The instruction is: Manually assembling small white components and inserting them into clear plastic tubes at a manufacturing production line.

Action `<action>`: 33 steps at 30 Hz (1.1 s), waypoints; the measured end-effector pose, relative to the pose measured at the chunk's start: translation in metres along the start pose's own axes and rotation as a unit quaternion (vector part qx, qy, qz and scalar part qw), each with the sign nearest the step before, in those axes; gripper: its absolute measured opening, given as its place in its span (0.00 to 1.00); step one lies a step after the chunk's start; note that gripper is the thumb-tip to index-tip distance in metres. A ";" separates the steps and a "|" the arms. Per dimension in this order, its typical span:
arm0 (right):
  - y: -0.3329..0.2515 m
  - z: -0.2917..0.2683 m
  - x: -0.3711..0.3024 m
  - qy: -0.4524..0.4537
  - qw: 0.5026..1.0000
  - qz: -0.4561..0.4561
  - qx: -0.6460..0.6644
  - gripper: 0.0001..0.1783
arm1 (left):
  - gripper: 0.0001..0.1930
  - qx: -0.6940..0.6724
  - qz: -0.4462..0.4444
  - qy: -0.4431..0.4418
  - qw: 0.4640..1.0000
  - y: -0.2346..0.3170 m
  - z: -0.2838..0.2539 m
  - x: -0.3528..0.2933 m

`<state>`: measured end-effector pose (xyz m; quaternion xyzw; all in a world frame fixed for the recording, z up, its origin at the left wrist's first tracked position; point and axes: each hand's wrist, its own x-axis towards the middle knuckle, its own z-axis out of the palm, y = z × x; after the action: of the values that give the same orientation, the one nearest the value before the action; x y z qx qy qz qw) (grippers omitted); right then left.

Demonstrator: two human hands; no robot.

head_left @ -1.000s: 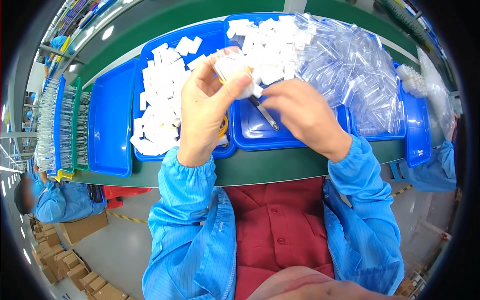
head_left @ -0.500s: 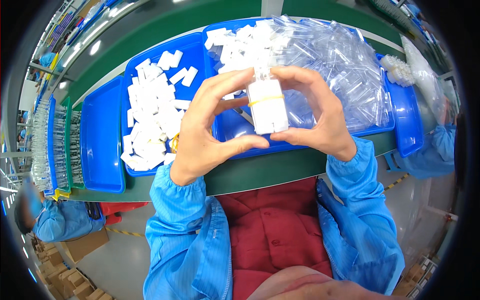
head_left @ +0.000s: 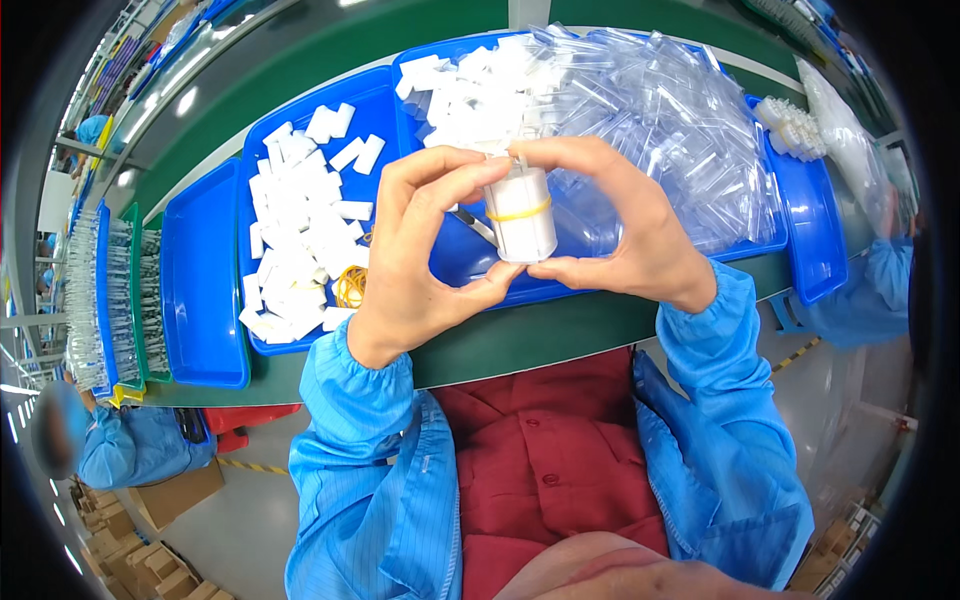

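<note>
We hold a white bundle (head_left: 519,232) upright between both hands, over the centre tray (head_left: 455,252), and we read every direction from it as the middle of a dial. A yellow rubber band (head_left: 522,214) runs around its waist.

Our left hand (head_left: 408,245) is at nine o'clock, its thumb and forefinger curved into a wide C, with the forefinger at the bundle's upper end and the thumb at its lower end. Our right hand (head_left: 650,235) mirrors it at three o'clock, gripping the same two ends. The two thumb tips meet, or nearly meet, toward six o'clock.

Just beside the bundle at nine o'clock we see part of a dark and silver tool (head_left: 480,227); our left fingers hide the rest. Farther that way, white blocks (head_left: 300,225) lie heaped in a blue tray (head_left: 385,125), with loose yellow bands (head_left: 350,287) at eight o'clock. Another blue tray (head_left: 205,290) stands beyond.

Toward eleven o'clock we have more white pieces (head_left: 465,105) piled up. A large heap of clear plastic tubes (head_left: 680,150) spreads at two o'clock. Beyond it sits a white cluster (head_left: 790,128), near a clear plastic bag (head_left: 842,140). The green table edge (head_left: 500,345) runs past us at six o'clock.
</note>
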<state>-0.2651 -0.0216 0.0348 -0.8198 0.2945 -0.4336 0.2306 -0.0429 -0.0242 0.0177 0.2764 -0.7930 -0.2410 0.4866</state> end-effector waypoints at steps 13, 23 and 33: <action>0.004 0.003 -0.015 0.027 0.994 0.017 0.106 0.45 | 0.41 -0.063 0.003 0.010 0.998 0.000 -0.001 -0.005; 0.006 0.000 -0.017 -0.029 0.995 0.021 0.095 0.42 | 0.38 0.020 0.041 0.003 0.999 0.012 -0.003 -0.001; -0.002 -0.007 -0.006 -0.067 0.995 -0.031 -0.065 0.44 | 0.38 0.076 0.058 -0.003 0.995 0.013 -0.003 -0.005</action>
<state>-0.2728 -0.0170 0.0361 -0.8688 0.2805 -0.3648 0.1828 -0.0413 -0.0119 0.0240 0.2655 -0.8249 -0.1524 0.4753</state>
